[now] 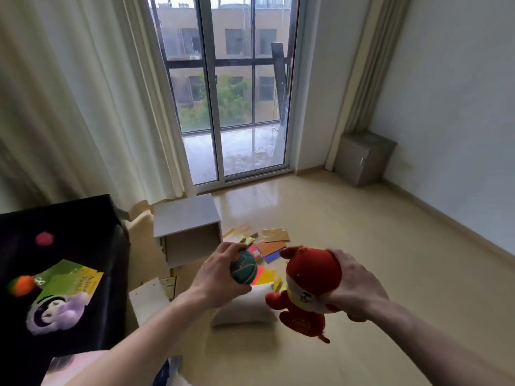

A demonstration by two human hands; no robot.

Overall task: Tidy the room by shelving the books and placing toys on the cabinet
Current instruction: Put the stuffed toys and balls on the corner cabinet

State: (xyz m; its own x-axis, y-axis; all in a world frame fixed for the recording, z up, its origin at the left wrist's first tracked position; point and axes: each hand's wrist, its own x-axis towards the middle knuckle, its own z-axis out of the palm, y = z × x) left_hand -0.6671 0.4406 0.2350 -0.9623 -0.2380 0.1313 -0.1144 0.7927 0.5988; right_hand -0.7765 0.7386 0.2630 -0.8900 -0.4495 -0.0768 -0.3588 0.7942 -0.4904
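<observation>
The red plush toy (305, 291) hangs in the air above the floor, gripped at its head by the right hand (355, 285), whose fingers are curled over the crown and side of the head; body and limbs dangle free below. It is judged to be light, soft and compressible; a grip around the head or torso should be secure, whereas a limb would let it swing. The small dark-green ball (243, 270) is held in the left hand (216, 277), fingers and thumb wrapped round it. It appears smooth and round and is likely to roll once released, so it should be set down in a stable spot. Directly beneath both hands a white cushion (245, 306) lies on the floor, and beyond it thin coloured books (271, 245) are scattered flat, just beside the grey open-fronted cabinet (185, 218). These books are judged stiff and light and are best lifted by an edge. To the left, a black-covered surface (69, 224) carries a purple plush toy (55, 312), a green book (69, 281) and an orange ball (21, 285).
</observation>
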